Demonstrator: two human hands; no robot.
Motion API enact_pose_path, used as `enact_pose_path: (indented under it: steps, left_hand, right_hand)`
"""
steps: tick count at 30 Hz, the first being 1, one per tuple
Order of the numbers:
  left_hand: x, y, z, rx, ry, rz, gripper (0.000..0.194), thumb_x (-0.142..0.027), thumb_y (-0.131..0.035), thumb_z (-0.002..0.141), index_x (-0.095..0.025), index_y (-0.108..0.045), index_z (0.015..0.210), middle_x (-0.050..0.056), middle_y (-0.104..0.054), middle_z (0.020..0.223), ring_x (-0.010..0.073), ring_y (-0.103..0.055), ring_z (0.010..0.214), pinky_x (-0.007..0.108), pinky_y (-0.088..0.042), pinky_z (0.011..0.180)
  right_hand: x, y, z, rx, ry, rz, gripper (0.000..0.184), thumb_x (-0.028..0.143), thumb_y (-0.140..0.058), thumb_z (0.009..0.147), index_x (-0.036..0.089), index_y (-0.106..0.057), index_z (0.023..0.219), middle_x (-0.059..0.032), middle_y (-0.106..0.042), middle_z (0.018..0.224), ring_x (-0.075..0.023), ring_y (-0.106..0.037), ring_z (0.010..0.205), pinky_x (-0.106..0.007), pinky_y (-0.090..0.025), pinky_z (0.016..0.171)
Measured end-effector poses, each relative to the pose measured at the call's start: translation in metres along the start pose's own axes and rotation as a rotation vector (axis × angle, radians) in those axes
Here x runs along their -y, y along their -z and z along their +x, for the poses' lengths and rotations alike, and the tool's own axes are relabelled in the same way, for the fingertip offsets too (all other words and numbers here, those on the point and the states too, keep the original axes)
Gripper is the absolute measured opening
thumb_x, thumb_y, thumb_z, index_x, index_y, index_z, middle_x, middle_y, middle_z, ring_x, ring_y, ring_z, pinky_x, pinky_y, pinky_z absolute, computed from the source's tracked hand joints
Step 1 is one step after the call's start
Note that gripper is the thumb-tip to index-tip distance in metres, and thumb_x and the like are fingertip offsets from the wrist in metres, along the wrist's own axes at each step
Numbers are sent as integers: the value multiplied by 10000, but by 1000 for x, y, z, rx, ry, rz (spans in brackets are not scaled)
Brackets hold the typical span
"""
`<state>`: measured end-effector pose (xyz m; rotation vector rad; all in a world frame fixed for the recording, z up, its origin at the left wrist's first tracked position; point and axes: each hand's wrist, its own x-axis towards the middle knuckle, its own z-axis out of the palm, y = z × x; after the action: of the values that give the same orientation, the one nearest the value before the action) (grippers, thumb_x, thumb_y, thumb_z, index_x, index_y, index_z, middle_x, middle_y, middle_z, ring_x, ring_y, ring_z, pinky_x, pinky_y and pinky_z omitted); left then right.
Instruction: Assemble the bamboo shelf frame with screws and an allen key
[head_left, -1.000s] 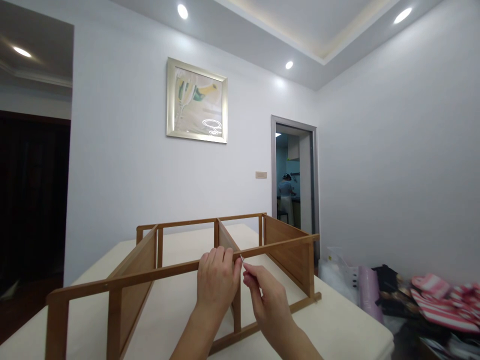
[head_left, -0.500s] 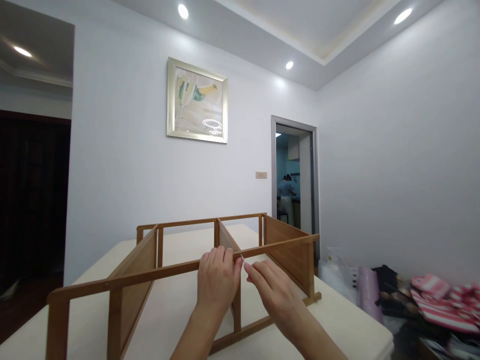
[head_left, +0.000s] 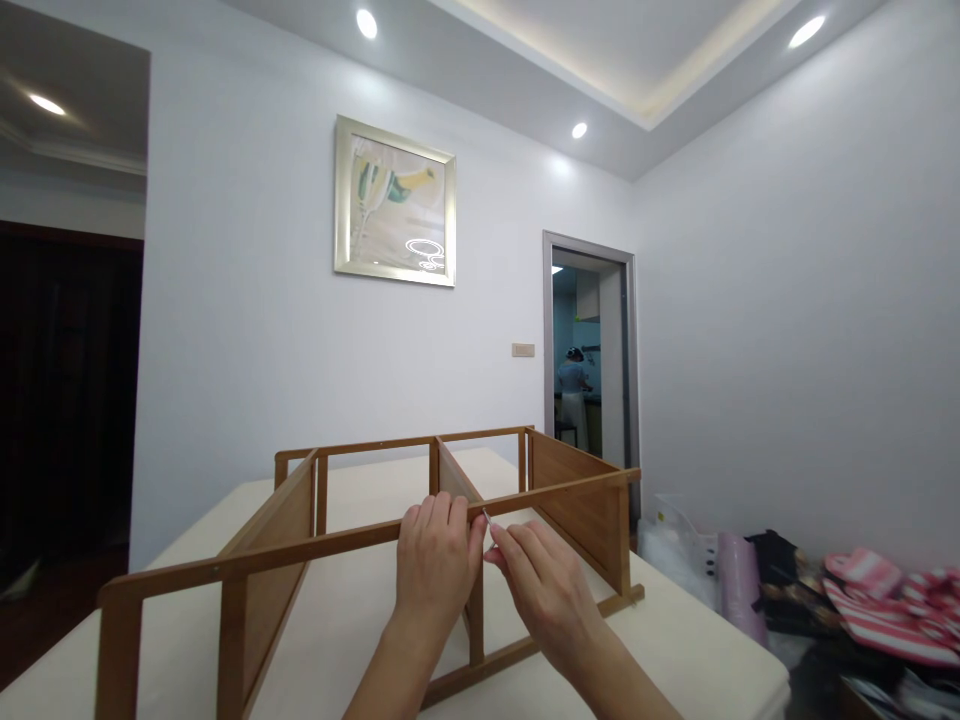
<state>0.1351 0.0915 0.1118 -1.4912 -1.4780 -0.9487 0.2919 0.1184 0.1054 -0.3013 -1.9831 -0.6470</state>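
Note:
A brown wooden shelf frame [head_left: 315, 545] lies on its side on a cream-topped table [head_left: 675, 635]. My left hand [head_left: 437, 555] is closed over its near rail, close to the joint with the middle shelf board [head_left: 456, 468]. In my right hand [head_left: 541, 580], thumb and fingers pinch a thin silver tool that looks like a hex key [head_left: 487, 516]. Its tip meets the rail at that joint, just right of my left thumb. Most of the key is hidden by my fingers.
Right of the table lie a purple roll [head_left: 739, 585], clear plastic wrapping [head_left: 671, 545] and pink striped fabric [head_left: 885, 610]. A person [head_left: 573, 390] stands in the room beyond the doorway [head_left: 631, 380]. A framed picture [head_left: 341, 200] hangs on the wall ahead.
The hex key has turned slightly in my right fingers, and a bit of its other end now shows beside them. My left hand stays on the rail.

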Motion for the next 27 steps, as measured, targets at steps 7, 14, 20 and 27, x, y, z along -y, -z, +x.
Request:
enact_pose_path:
  steps: [7,14,20,27]
  left_hand:
    - [1,-2,0,-3,3,6,172,-283,-533,923,-204,-599,785,35,-596,750,212,-538,750,362,-353,731]
    - [0,-1,0,-5,2,9,153,-267,-551,909,-209,-592,774,29,-600,738,211,-541,756,365,-357,739]
    - [3,-2,-1,-1,-19,6,157,-254,-533,931,-207,-591,793,30,-602,754,212,-548,757,360,-357,732]
    - [6,-3,-3,6,-49,-3,112,-260,-542,927,-187,-614,886,49,-620,800,226,-560,787,369,-379,751]
  right_hand:
    - [4,-7,2,-91,-95,-27,132,165,-502,984,173,-613,1054,-62,-638,771,-183,-568,665,-313,-450,605]
    - [7,-11,3,-126,-240,44,168,216,-486,998,188,-621,903,-44,-626,737,-159,-583,657,-273,-445,593]
    - [8,-14,3,-117,-305,71,196,236,-505,995,196,-602,830,-38,-615,721,-155,-572,647,-269,-418,583]
    - [11,-12,7,-113,-383,151,234,254,-497,1002,203,-578,789,-23,-611,692,-149,-578,642,-254,-405,583]
